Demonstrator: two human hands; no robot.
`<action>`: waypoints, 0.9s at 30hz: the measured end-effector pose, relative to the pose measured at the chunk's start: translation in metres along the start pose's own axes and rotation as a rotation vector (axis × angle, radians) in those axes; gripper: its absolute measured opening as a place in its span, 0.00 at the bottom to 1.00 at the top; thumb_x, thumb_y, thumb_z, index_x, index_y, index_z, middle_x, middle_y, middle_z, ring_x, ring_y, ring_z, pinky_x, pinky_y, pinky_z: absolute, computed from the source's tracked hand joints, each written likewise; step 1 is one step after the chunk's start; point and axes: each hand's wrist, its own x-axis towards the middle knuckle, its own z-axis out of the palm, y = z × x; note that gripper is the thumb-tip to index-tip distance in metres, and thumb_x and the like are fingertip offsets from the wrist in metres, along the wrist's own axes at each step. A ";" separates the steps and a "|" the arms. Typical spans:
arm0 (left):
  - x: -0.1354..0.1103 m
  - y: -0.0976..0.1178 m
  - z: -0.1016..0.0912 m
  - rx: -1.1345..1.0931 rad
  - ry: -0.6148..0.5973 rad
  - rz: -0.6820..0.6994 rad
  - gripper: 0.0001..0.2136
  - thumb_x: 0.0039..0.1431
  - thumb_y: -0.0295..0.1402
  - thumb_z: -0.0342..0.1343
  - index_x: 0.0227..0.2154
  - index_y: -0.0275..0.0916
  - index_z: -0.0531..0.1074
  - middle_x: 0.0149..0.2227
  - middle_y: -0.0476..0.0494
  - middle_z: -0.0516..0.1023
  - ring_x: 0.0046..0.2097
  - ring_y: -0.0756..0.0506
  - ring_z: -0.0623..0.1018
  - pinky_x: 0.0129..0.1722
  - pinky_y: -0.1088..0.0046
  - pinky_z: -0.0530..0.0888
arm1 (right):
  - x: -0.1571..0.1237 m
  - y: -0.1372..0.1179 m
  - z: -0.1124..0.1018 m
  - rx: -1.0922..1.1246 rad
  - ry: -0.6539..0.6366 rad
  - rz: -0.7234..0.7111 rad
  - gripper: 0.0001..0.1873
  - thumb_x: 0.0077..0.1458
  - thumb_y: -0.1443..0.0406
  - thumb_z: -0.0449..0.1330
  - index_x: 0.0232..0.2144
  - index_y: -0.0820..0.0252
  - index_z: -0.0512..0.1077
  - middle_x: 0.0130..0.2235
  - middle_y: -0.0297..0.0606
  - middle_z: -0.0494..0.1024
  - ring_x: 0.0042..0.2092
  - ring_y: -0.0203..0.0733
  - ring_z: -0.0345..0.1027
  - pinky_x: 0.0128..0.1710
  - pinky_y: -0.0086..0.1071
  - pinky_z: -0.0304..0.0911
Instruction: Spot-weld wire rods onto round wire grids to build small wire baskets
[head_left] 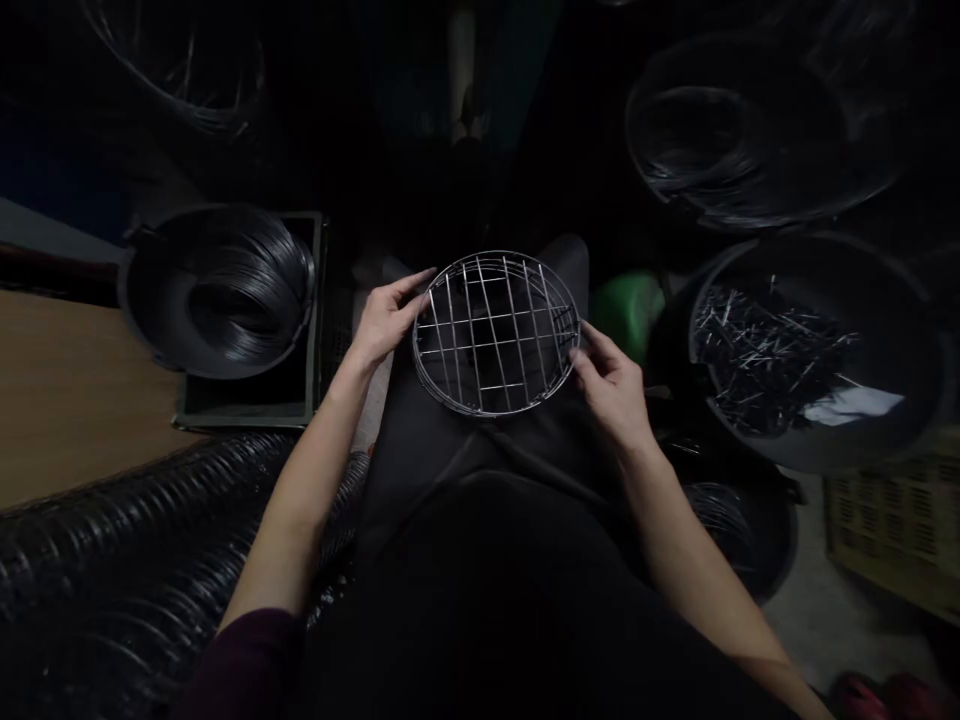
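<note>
Two bare hands, left hand (pixel 386 322) and right hand (pixel 611 385); one round silver wire grille (pixel 495 333) between their fingers; one black round tub of cut wire pieces (pixel 911 340) right of the fingers.

Bare forearms run back from the left hand (pixel 386 320) and right hand (pixel 611 385). A maroon sleeve (pixel 247 650) begins far behind the left hand; black clothes (pixel 487 560) lie between.

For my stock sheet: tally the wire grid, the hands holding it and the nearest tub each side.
Round wire grid: 1
Hands, left hand and right hand: 2
Tub of coiled wire: 1
Tub of cut wire pieces: 1
Total: 5
</note>
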 end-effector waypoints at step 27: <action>0.004 -0.026 0.022 0.146 0.038 0.043 0.18 0.66 0.45 0.50 0.53 0.44 0.74 0.53 0.49 0.77 0.61 0.39 0.72 0.61 0.58 0.69 | -0.044 0.010 -0.002 -0.448 -0.071 -0.286 0.33 0.59 0.52 0.54 0.62 0.60 0.64 0.58 0.49 0.71 0.60 0.53 0.64 0.62 0.51 0.58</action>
